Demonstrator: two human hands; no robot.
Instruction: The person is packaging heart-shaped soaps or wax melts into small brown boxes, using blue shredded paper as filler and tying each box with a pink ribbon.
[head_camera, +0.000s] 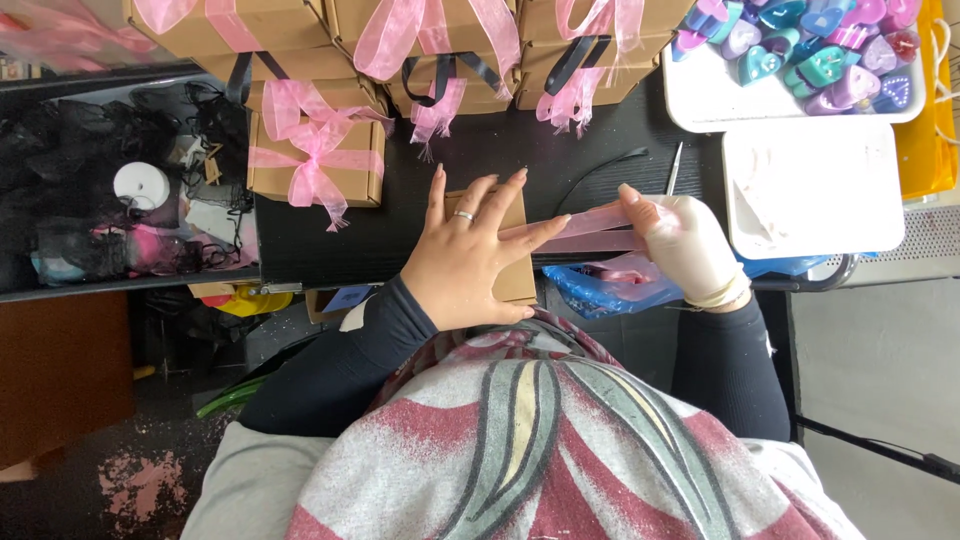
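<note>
In the middle of the frame a small brown cardboard box (515, 275) lies on a black table (400, 225). The left hand (470, 255) rests flat on top of this box. Its fingers are spread wide open and point up and to the right. It grips nothing; it just presses down. A ring sits on one finger. The hand hides most of the box, so only the right edge and a top corner show.

The right hand (680, 240) is just right of the box. Its fingers are curled in and pinch a sheer pink ribbon (590, 228). The ribbon runs from this hand to the left, over the box, and slips under the tips of the left hand's fingers.

Under the right hand, at the table's edge, lies a blue plastic bag (600, 290) with something pink in it. A thin metal tool (673, 170), maybe scissors, lies just above the right hand. A loose black ribbon (600, 165) curves beside it.

To the upper left of the hands stands a finished box tied with a pink bow (315, 155). More brown boxes with pink and black ribbons (440, 45) are stacked along the top of the frame.

In the upper right is a white tray (700, 100) full of heart-shaped candles (810, 45) in blue, purple and pink. Below it sits an empty-looking white tray (810, 190).

On the left side is a black bin (110, 190) holding black netting and a white spool.
</note>
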